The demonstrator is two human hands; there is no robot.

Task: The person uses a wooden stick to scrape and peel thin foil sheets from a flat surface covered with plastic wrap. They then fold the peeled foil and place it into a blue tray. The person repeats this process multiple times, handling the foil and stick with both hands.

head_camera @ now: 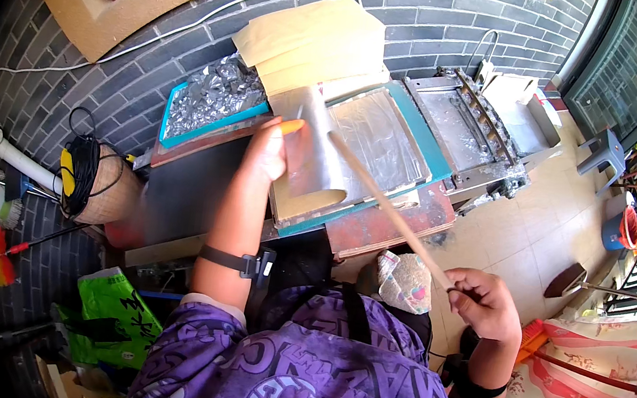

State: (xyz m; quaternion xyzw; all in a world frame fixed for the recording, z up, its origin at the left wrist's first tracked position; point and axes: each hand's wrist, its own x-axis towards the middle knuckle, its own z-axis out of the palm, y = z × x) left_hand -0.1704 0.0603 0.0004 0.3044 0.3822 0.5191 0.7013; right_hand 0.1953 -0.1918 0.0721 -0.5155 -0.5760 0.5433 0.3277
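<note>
My left hand [271, 154], slightly blurred, is at the left edge of a curled silver foil sheet [323, 158] and appears to pinch it. An orange cover or small orange piece [291, 126] shows at its fingertips. The sheet bends over in a rounded fold, shiny side out. My right hand [484, 303] grips the near end of a slim wooden stick [391, 211]. The stick's far tip is at the right side of the fold; whether it touches cannot be told. Beneath, more flat silver foil [379, 138] lies on a teal board [439, 160].
Brown paper sheets [320, 38] lie behind, against the brick wall. At left is a blue tray [172, 130] of crumpled foil. A metal frame device [459, 121] stands at right. A folded cloth [404, 281] is by my lap. A grey stool [604, 156] stands on the floor.
</note>
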